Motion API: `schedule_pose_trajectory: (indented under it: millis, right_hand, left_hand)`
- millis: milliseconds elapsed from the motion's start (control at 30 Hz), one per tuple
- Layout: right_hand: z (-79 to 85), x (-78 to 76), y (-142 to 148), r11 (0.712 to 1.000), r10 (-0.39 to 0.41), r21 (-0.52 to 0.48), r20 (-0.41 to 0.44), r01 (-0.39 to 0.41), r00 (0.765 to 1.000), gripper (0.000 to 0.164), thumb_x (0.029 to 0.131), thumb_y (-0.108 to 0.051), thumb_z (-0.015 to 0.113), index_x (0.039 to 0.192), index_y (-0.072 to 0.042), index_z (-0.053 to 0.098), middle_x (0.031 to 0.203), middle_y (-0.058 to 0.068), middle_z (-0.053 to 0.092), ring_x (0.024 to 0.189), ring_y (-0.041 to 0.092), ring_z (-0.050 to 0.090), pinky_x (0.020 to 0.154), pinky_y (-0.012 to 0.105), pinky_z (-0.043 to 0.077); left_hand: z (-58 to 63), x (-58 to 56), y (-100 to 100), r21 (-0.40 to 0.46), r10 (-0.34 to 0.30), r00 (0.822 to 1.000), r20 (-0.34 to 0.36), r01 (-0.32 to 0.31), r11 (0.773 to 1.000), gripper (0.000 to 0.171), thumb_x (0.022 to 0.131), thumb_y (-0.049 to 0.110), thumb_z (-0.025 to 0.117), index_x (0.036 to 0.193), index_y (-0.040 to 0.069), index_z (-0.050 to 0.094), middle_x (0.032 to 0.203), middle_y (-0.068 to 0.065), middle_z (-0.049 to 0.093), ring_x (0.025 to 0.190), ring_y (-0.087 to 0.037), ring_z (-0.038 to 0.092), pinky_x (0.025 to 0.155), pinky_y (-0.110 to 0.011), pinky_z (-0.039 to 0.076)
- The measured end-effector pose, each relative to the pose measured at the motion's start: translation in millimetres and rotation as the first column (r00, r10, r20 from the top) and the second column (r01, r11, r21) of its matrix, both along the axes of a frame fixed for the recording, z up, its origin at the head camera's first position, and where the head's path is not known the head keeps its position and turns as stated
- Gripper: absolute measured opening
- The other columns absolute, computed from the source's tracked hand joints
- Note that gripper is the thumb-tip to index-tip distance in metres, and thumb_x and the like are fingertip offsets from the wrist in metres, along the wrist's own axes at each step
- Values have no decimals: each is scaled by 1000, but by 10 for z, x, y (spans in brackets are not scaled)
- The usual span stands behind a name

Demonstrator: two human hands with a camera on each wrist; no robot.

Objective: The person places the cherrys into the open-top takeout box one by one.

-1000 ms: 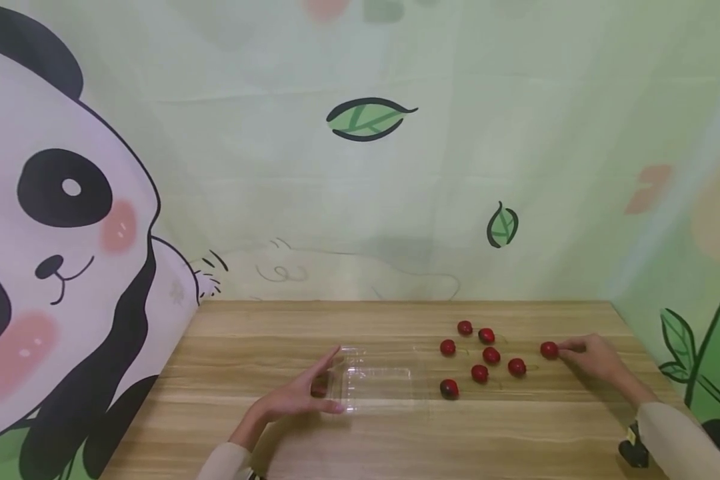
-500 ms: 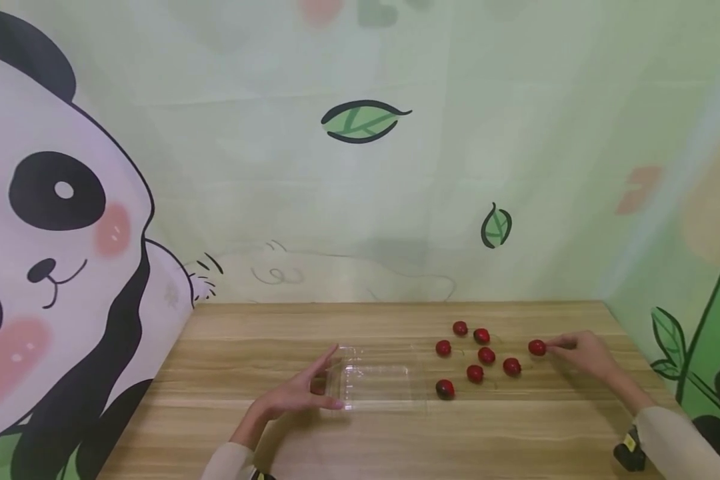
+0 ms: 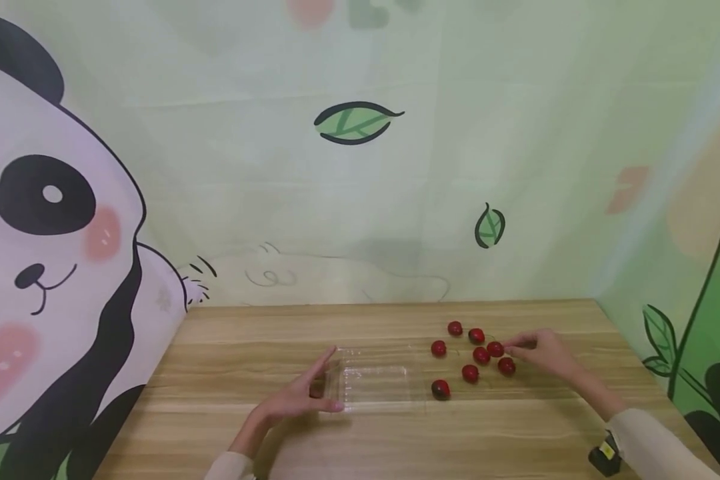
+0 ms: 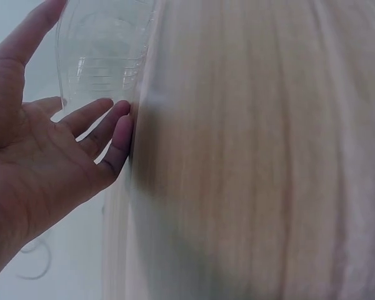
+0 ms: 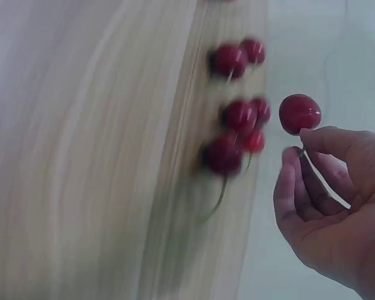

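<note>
1. The clear plastic container (image 3: 377, 388) sits on the counter (image 3: 360, 447); its floor and walls are see-through, with wood grain showing through them.
2. The left hand (image 3: 293, 395) is spread wide at the container's left end, thumb on the near side, fingers on the far side.
3. The right hand (image 3: 543, 352), well to the right of the container, pinches one cherry (image 5: 300, 114) by its stem, thumb against fingers, holding it above the counter.
4. That cherry is round, glossy and deep red, with small bright highlights; a bit of green stem shows between the fingertips.
5. Seven loose cherries (image 3: 471, 373) lie to the container's right, the nearest one with a dark patch.
6. The right wrist view blurs the loose cherries and crops one at its top edge; the left wrist view cuts off the container.
</note>
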State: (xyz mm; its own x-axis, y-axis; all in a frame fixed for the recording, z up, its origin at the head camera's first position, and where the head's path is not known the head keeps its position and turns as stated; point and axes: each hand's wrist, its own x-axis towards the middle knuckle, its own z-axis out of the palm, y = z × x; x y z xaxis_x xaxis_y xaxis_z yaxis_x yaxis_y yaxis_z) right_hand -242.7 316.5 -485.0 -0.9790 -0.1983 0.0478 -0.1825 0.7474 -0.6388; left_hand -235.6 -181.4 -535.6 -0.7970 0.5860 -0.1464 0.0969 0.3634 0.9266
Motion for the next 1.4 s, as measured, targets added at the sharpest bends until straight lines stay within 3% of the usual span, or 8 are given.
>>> schedule_pose_trajectory:
  millis: [200,367,533,700,833,1000,1200,1400]
  right_hand:
    - [79,-64,-494,990,80,-116,4,-79,997,13,94,-12,72,101,-3,78,101,13,78,89,18,70,72,18,55]
    - [117,-61,-823,975,155,-164,24,-149,988,13,95,-15,72,100,-5,78,100,8,77,89,14,66,76,18,55]
    - [108,-41,-1071,961,214,-190,37,-203,976,14,94,-17,73,100,-5,78,99,8,77,82,10,64,70,18,56]
    - [45,-90,-1336,915,314,-279,35,-292,949,14,95,-10,70,101,1,78,98,17,78,80,7,69,71,19,60]
    - [-13,-98,-1561,886,359,-342,83,-311,930,14,95,-7,69,100,4,76,94,24,76,77,8,69,70,20,62]
    - [-17,-89,-1808,893,363,-320,92,-317,927,12,93,-7,71,97,4,75,85,16,76,72,7,67,65,20,60]
    - [-9,-161,-1972,907,379,-237,93,-350,921,9,92,-9,73,94,-2,78,85,10,77,71,4,64,62,18,54]
    - [-104,-271,-2138,891,439,-158,69,-425,896,6,89,-6,75,90,-3,79,86,9,79,73,5,67,67,16,55]
  left_hand:
    - [52,11,-33,-11,19,1000,-8,-19,1000,112,88,30,81,166,23,1,168,-25,20,150,-51,28,119,-68,31]
    - [71,21,-13,-41,11,1000,-3,-11,999,113,88,35,81,166,22,0,168,-25,20,149,-51,31,118,-67,32]
    - [53,24,47,-38,-4,1000,2,4,999,113,88,36,80,166,23,-1,168,-24,21,150,-51,29,118,-68,32]
    - [38,13,33,-47,5,1000,-3,-5,999,114,87,35,81,166,25,0,167,-26,23,147,-51,34,117,-67,34]
    - [36,13,16,-58,1,1000,6,-1,998,116,86,34,82,166,23,-2,166,-29,23,146,-53,34,117,-68,34]
    - [51,12,28,-66,-4,1000,11,5,998,117,86,35,82,166,24,-2,166,-29,21,149,-55,26,118,-73,27]
    - [52,27,55,-65,-14,1000,20,15,998,116,87,34,81,166,24,-3,167,-28,19,150,-55,25,118,-72,27]
    - [71,36,60,-51,-12,999,30,13,999,116,87,33,82,166,25,-3,166,-28,22,149,-54,28,117,-72,29]
